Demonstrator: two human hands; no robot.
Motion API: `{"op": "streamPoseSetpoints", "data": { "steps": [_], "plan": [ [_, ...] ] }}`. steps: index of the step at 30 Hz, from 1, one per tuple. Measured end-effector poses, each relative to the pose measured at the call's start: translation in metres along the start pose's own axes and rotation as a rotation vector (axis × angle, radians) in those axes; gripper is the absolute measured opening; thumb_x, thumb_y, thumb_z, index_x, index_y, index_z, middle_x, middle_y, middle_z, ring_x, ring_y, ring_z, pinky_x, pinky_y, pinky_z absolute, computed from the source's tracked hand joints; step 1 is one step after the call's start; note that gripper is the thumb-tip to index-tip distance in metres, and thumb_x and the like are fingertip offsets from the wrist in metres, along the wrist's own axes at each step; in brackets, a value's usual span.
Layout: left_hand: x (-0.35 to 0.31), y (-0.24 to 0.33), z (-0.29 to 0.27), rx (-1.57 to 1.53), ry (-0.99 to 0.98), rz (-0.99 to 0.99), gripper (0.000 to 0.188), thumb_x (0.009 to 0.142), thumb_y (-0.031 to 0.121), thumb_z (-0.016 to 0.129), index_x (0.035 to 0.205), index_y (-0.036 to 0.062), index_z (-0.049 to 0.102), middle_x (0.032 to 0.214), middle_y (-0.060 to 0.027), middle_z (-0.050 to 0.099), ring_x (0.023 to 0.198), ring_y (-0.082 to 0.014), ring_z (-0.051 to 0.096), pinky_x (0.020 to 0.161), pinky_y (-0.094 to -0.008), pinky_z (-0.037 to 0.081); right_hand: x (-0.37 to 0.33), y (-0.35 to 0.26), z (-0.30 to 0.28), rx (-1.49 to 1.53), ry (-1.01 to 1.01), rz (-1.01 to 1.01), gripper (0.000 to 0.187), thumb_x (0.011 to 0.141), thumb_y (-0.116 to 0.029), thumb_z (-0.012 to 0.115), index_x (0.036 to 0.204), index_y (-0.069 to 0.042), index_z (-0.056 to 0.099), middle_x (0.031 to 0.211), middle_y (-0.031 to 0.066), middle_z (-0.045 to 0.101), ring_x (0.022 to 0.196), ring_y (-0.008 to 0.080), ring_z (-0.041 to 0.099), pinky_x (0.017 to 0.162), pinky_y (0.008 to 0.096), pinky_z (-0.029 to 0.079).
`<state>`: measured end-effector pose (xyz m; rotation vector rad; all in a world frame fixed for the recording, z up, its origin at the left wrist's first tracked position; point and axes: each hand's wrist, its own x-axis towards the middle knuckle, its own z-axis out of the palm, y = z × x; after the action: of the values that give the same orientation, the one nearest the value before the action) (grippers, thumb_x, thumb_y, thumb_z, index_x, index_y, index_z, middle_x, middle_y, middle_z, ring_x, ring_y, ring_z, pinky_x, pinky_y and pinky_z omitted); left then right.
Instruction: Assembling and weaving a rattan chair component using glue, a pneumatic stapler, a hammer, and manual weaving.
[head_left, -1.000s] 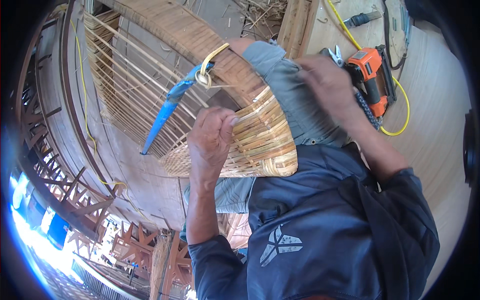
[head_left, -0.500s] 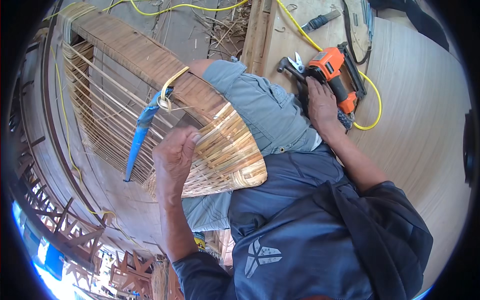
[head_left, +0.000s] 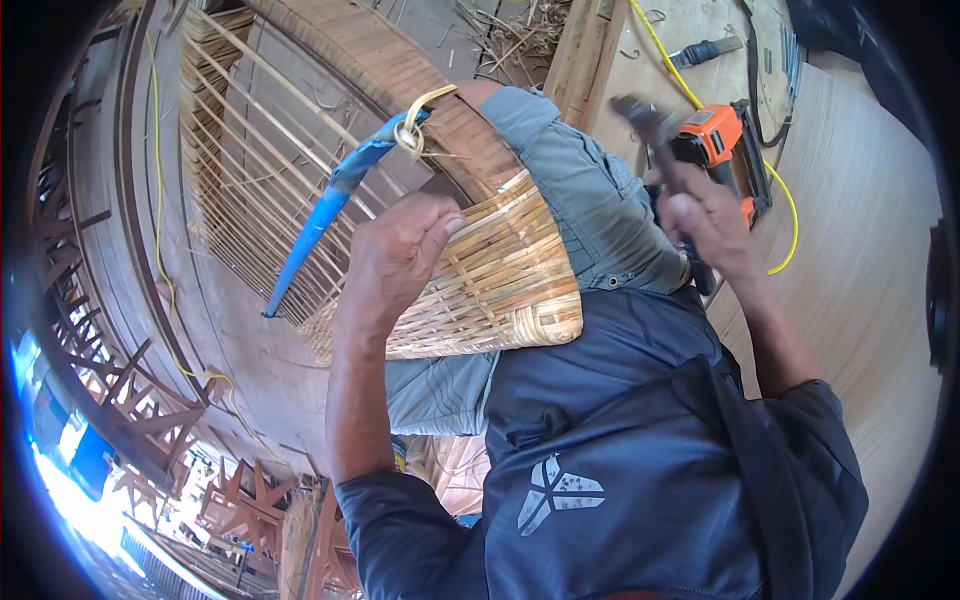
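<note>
Across my lap lies a wooden frame (head_left: 400, 65) with a partly woven rattan panel (head_left: 500, 270) at its near end and bare strands running away to the far left. My left hand (head_left: 398, 250) is closed at the inner edge of the weave, thumb on top; its fingertips are hidden. A blue taped rod (head_left: 325, 215) slants across the strands, tied to the frame by a yellow loop of cane (head_left: 410, 130). In my right hand (head_left: 715, 220) is a hammer (head_left: 662, 150), raised off the board with its head blurred by motion.
Beside the hammer an orange nail gun (head_left: 715, 135) lies on the wooden board (head_left: 850, 260), with a yellow hose (head_left: 795, 215) attached. A chisel-like tool (head_left: 705, 52) lies farther back. Cane scraps (head_left: 520, 45) litter the floor. Wooden pieces (head_left: 250, 510) stand at the lower left.
My right hand has taken hold of the hammer and lifted it from beside the nail gun. The left hand keeps its place on the weave. The whole view has shifted.
</note>
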<state>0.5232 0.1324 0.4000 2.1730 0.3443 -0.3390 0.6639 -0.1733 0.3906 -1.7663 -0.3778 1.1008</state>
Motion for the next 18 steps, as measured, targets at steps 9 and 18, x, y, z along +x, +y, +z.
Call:
{"op": "streamPoseSetpoints", "data": {
  "steps": [9, 18],
  "plan": [
    [-0.002, -0.017, -0.003, -0.013, 0.008, 0.177, 0.011, 0.083, 0.013, 0.061, 0.089, 0.0034, 0.06, 0.092, -0.0106, 0.063, 0.085, -0.03, 0.061, 0.072, -0.0347, 0.049, 0.026, -0.012, 0.029, -0.298, -0.243, -0.155, 0.039, 0.095, -0.037, 0.042, 0.097, -0.001, 0.055, 0.071, 0.0181, 0.052, 0.067, 0.0333, 0.055, 0.061, 0.0393, 0.042],
    [-0.006, -0.023, 0.005, -0.046, 0.045, 0.148, 0.011, 0.082, 0.013, 0.062, 0.089, 0.0041, 0.061, 0.091, -0.0101, 0.064, 0.084, -0.0293, 0.062, 0.071, -0.034, 0.05, 0.033, -0.005, 0.045, -0.343, -0.197, -0.258, 0.045, 0.095, -0.043, 0.038, 0.089, -0.002, 0.055, 0.07, 0.0184, 0.053, 0.068, 0.0368, 0.055, 0.061, 0.0419, 0.043]
  ]
}}
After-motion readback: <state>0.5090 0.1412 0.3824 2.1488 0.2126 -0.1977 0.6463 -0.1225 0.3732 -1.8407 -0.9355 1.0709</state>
